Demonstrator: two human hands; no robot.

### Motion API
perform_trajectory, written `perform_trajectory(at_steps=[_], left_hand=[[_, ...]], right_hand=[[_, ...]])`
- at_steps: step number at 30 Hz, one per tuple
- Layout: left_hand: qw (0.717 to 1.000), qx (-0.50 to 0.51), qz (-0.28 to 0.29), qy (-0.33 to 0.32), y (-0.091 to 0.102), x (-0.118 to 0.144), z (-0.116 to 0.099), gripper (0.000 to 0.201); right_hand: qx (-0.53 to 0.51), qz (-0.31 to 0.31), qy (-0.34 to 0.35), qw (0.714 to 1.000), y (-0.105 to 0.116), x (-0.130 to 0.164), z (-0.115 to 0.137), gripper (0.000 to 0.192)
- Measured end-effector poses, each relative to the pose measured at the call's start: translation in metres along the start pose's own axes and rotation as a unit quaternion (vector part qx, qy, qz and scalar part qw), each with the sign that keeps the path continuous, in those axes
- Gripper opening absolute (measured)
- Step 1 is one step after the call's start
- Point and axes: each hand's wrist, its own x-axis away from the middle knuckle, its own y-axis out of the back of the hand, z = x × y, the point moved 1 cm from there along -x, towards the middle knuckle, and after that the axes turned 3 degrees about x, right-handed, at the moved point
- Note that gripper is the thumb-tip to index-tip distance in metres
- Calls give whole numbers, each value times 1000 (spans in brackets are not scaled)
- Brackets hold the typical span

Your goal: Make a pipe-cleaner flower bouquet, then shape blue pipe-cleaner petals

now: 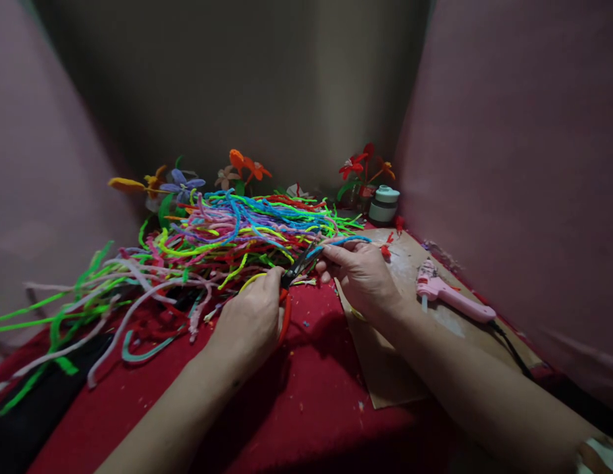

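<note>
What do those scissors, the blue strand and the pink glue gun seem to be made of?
Scissors: thin dark blades, probably metal; smooth orange-red handles, likely plastic. Blue strand: looks fuzzy and curved, perhaps chenille over wire. Pink glue gun: smooth, evenly colored, likely plastic.

On my feed, L hand (pixel 251 313) hides part of the scissors' (pixel 285 322) handles; can't tell if the blades touch the blue stem (pixel 343 241). R hand (pixel 365 273) blocks its own palm from me. L forearm (pixel 172 401) runs off btm edge. Black item (pixel 54 378), lower L: cut off, can't ID. Wristband (pixel 600 457), btm R corner: cut off, pattern blurry. Fuzzy-stem pile (pixel 251 220) covers orange flower's (pixel 257 170) base.
</note>
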Motion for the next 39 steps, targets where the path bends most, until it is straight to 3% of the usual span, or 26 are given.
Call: perform_trajectory(at_steps=[15,24,39], left_hand=[[1000,0,23,17,3,0,-3,37],[999,-14,49,-6,0,0,2,35],[994,-14,103,41,7,-1,-8,30]], right_hand=[[4,15,-25,1000,0,-1,-6,3],[-22,26,-35,999,2,-4,-8,8],[0,-15,-59,998,2,-3,-9,7]])
